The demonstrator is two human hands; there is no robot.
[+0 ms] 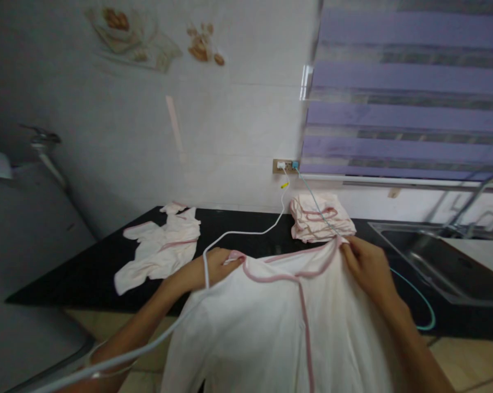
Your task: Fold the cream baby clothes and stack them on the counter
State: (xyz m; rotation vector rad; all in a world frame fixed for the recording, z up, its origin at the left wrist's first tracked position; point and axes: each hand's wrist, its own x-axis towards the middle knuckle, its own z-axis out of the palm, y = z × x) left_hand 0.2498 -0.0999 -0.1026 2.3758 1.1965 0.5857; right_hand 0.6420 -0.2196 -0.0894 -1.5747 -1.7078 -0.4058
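A white shirt with pink trim hangs spread out in front of me, held up by both shoulders. My left hand is closed on its left shoulder by the collar. My right hand pinches the opposite shoulder. The pink-edged collar sags between the hands, and a pink strip runs down the front. The lower part of the shirt goes out of view. A white cable runs from the wall, over my left forearm, toward the lower left.
A black counter carries a loosely laid white garment at left and a folded stack of pink-trimmed clothes at the back. Right of it is a metal sink. A wall socket feeds the white cable and a teal cable.
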